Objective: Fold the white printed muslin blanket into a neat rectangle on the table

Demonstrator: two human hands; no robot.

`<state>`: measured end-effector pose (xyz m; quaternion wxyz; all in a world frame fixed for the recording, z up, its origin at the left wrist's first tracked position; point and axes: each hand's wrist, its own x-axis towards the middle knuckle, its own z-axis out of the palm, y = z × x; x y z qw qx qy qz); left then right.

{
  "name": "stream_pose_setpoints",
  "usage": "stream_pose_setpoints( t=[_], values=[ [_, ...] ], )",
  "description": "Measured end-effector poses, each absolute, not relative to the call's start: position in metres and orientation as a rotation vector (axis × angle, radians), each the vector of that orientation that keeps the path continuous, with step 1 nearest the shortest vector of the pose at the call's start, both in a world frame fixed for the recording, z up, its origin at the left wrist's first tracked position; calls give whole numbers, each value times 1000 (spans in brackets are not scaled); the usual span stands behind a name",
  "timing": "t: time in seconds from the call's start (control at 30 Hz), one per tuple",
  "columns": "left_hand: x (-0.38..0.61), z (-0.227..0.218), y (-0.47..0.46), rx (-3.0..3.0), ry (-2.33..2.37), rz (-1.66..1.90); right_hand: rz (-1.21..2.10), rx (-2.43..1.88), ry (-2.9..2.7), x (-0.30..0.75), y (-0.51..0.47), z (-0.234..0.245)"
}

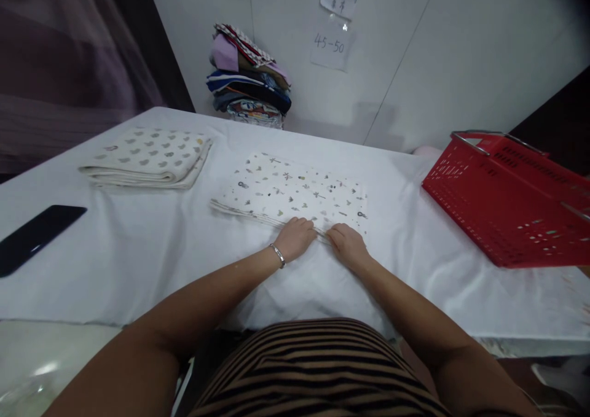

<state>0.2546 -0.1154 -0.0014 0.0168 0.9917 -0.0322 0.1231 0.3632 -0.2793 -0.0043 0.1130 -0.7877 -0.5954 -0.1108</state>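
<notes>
A white cloth (295, 187) with small printed figures lies folded in layers on the white-covered table (152, 251). My left hand (296, 236), with a silver bracelet at the wrist, has its fingers curled on the cloth's near edge. Just right of it, my right hand (348, 244) pinches the same edge close to the near right corner. Both hands are closed on the layered edge, a small gap apart. The fingertips are partly hidden by the cloth.
A second folded cloth (152, 156) with grey prints lies at the left. Nearer the left edge is a dark phone (39, 236). A red plastic basket (502, 202) stands at the right. Behind the table rises a stack of folded fabrics (251, 76); paper signs (329, 42) hang on the wall.
</notes>
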Motion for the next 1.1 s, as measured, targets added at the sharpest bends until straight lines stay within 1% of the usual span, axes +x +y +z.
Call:
stream_pose_setpoints(
  t=[0.13, 0.5, 0.73, 0.93, 1.1],
  values=[
    [255, 3, -117, 3057, -47, 323, -340, -2306, -1751, 364, -279, -6],
    [259, 0, -116, 3121, -151, 343, -327, -2302, -1762, 363, -279, -4],
    [253, 1, -116, 3121, -272, 543, -316, -2292, -1793, 363, -280, -5],
    [253, 1, -115, 3031, -265, 762, -316, -2230, -1819, 361, -281, -5],
    [254, 3, -114, 2957, -273, 641, -340, -2194, -1799, 360, -281, -7]
  ],
)
